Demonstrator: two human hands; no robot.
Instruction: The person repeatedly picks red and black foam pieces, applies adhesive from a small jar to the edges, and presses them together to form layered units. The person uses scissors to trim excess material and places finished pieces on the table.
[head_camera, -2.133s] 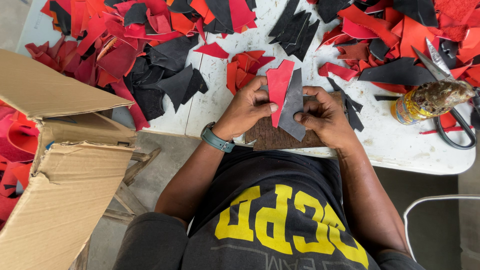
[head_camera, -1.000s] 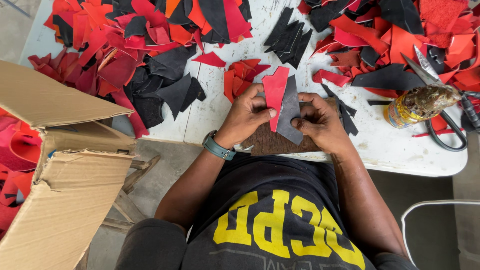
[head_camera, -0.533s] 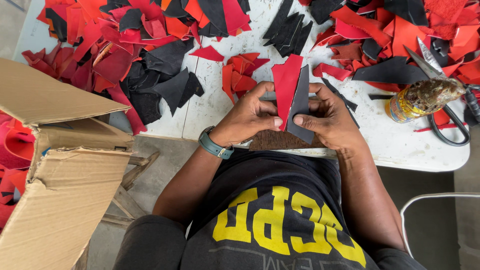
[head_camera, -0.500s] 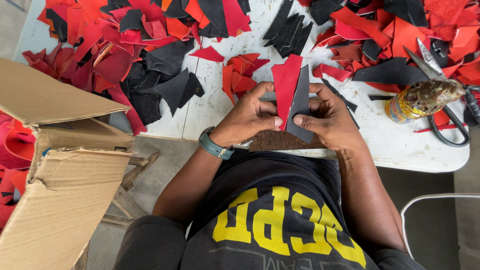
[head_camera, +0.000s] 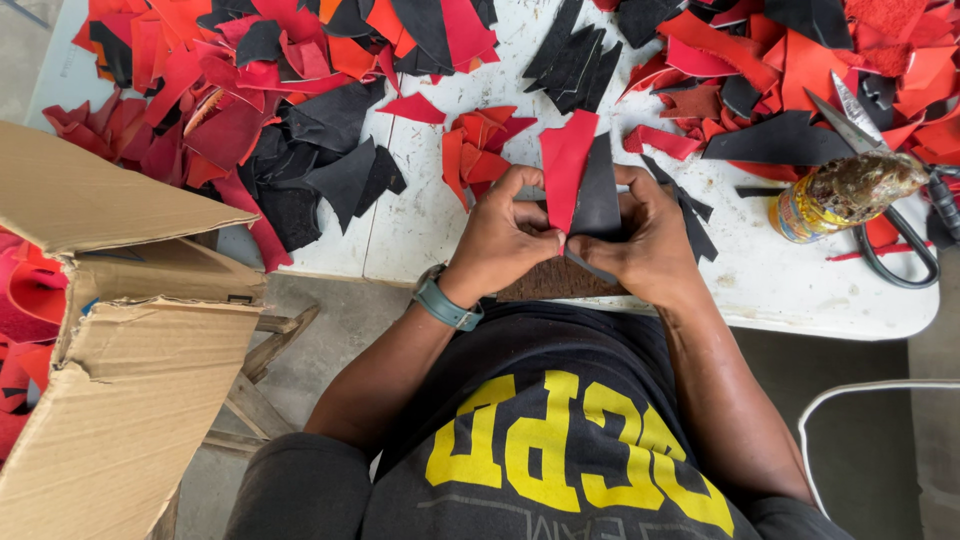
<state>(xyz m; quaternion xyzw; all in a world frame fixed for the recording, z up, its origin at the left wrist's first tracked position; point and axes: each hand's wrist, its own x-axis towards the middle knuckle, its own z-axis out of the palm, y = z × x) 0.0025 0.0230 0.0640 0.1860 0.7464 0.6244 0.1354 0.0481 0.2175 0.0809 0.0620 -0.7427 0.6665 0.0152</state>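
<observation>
Item: two leather offcuts, held at the table's near edge.
Your left hand (head_camera: 500, 238) pinches the red piece (head_camera: 566, 165); your right hand (head_camera: 645, 245) grips the black piece (head_camera: 600, 195) beside it.

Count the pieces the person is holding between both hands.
2: a red piece pinched by the left hand, and a black piece beside it, gripped by the right hand. More may be hidden behind.

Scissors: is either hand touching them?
No. The scissors lie on the table at the right, apart from both hands: the left hand and right hand pinch red and black pieces together.
</observation>
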